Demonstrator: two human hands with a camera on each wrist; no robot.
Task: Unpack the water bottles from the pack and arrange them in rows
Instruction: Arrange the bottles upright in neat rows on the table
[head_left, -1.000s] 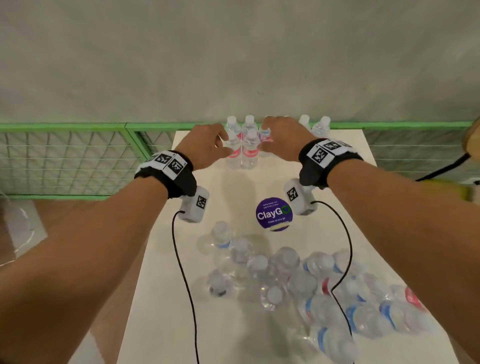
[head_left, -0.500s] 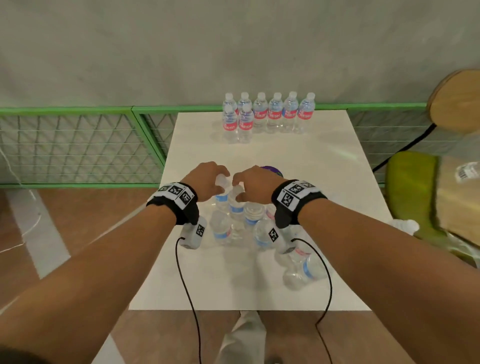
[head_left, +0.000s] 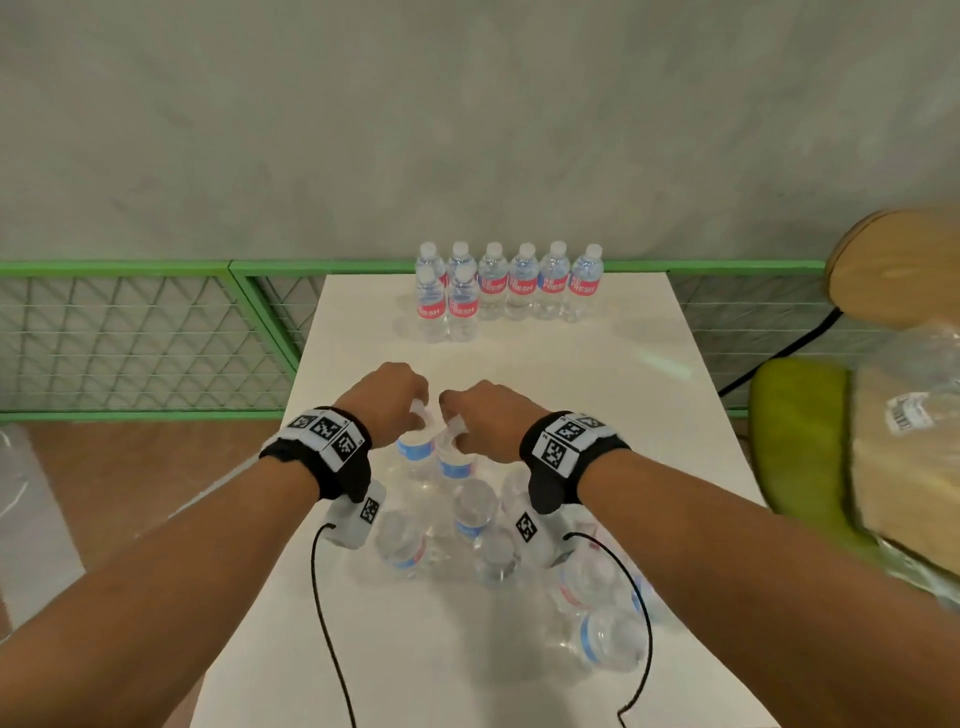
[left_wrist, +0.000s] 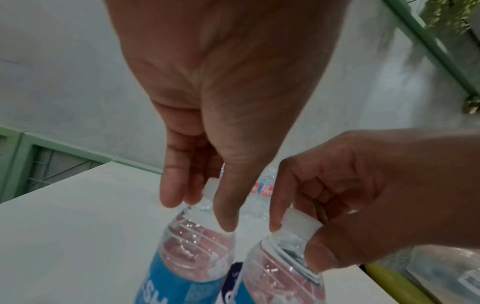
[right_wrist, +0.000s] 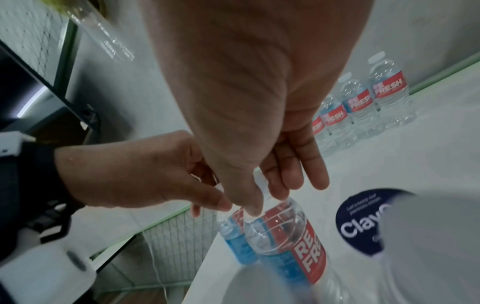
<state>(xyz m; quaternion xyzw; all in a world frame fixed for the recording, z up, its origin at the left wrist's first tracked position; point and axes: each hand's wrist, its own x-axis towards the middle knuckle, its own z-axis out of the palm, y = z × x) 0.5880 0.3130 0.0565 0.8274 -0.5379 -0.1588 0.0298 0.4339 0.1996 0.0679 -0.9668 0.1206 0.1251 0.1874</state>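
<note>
Two upright clear water bottles with blue-and-red labels stand side by side at the far edge of the loose cluster. My left hand (head_left: 415, 415) pinches the white cap (left_wrist: 210, 188) of the left bottle (head_left: 415, 452) from above. My right hand (head_left: 454, 427) grips the cap (left_wrist: 298, 222) of the right bottle (head_left: 456, 465) with thumb and curled fingers. A back row of several bottles (head_left: 522, 283) lines the table's far edge, with two more bottles (head_left: 447, 306) in front of its left end. Several loose bottles (head_left: 483, 540) crowd beneath my wrists.
The white table (head_left: 623, 395) carries a round dark ClayGo sticker (right_wrist: 363, 222) just beyond the held bottles. Green mesh fencing (head_left: 140, 338) runs along the left and back. A green seat (head_left: 795, 447) with crumpled plastic wrap (head_left: 914, 447) stands to the right. Black cables (head_left: 322, 613) trail from both wrists.
Both hands have come back from the far rows to the near cluster. Each has closed on the cap of one bottle. The view has pulled back from the table.
</note>
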